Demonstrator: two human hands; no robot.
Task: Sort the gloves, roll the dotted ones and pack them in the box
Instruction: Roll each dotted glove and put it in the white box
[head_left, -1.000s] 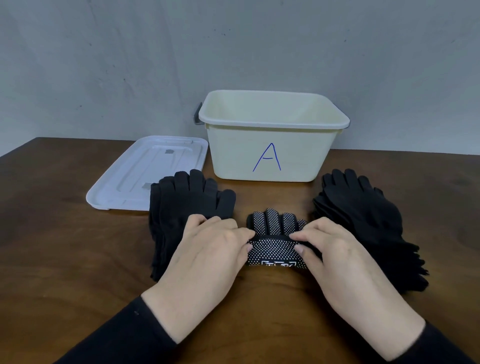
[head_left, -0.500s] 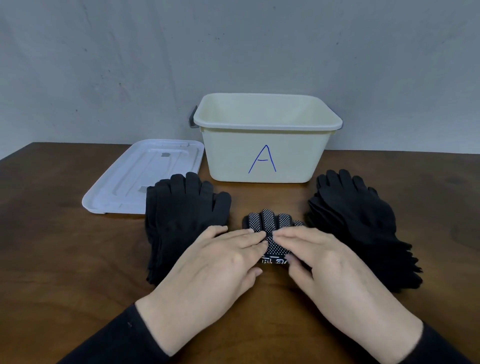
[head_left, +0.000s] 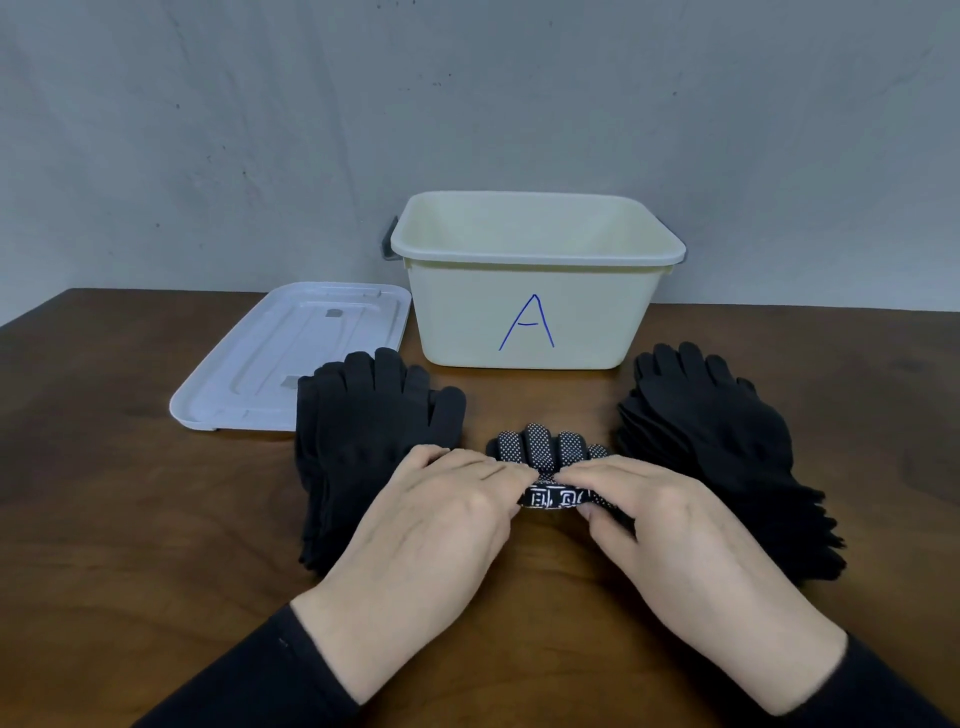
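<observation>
between the hands (head_left: 553, 499), the dotted glove (head_left: 545, 449) has gone from lying flat to a started roll. both hands now pinch its cuff; packing in the box (head_left: 535, 312) comes later.

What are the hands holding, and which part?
Both the left hand and right hand pinch the dotted glove at its cuff end, which is curled up from the table.

A brown wooden table (head_left: 130, 519) fills the lower scene, grain showing. Up at ten o'clock, a white plastic lid (head_left: 291, 358) lies flat on it. Behind, from nine round to three o'clock, a plain grey wall (head_left: 467, 93), lightly speckled.
</observation>
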